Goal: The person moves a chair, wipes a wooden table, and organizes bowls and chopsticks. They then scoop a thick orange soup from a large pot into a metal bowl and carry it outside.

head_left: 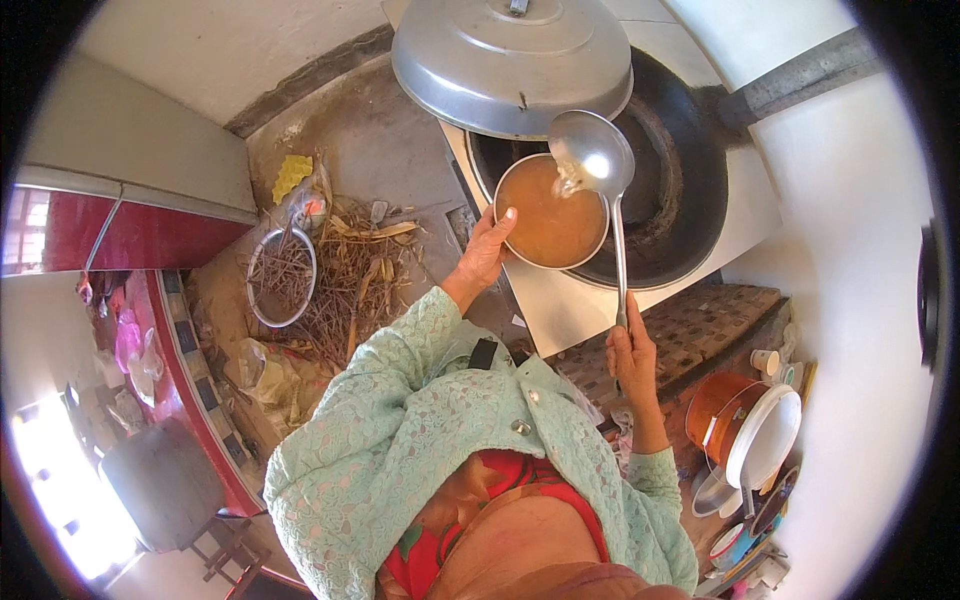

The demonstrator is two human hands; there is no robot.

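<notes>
My left hand (pixel 484 258) grips the rim of a round bowl (pixel 545 225) filled with a brownish-orange liquid, its thumb over the edge. In my right hand (pixel 632 352) is the long handle of a metal ladle (pixel 598 150). The ladle's head is tilted above the bowl's far right side, and some pale, lumpy matter shows at its lip, over the liquid. Beneath and beyond the bowl lies a large dark wok (pixel 690 190) set into a pale stove top. A big domed metal lid (pixel 510 60) covers the wok's far left part.
Dry sticks and stalks (pixel 365 265) lie heaped on the floor to the left, around a white-rimmed basin (pixel 312 280). A brick ledge (pixel 690 325) runs along the stove's near side. At the right stands a brown bucket (pixel 720 410) beside several containers. A red cabinet (pixel 130 235) is at far left.
</notes>
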